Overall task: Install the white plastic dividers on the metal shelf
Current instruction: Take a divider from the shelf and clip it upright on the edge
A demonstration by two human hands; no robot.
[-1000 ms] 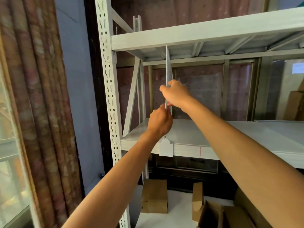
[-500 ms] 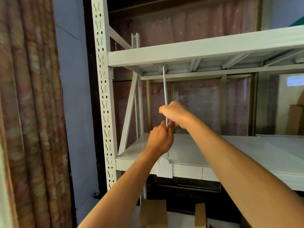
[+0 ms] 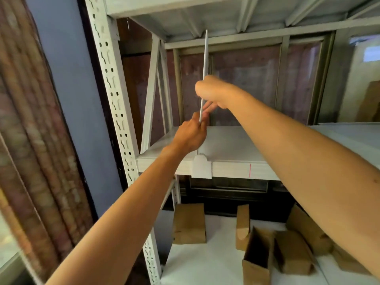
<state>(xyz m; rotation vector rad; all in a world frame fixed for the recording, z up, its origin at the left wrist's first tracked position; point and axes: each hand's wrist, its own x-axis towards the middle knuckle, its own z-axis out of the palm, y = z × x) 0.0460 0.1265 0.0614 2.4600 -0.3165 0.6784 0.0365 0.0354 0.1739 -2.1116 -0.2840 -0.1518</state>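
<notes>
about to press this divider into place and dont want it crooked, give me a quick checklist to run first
1. Grip: left hand pinches the white plastic divider low, right hand grips it higher: ok.
2. Front tab hangs over the front lip of the metal shelf: ok.
3. Divider upright: slight lean, top to the right in the view, which may be the wide lens: cannot tell.
4. Top edge against the upper shelf underside: ends close under it, contact unseen: cannot tell.
5. Position versus the red mark: tab sits left of it, apart; intended spot unknown: cannot tell.
</notes>
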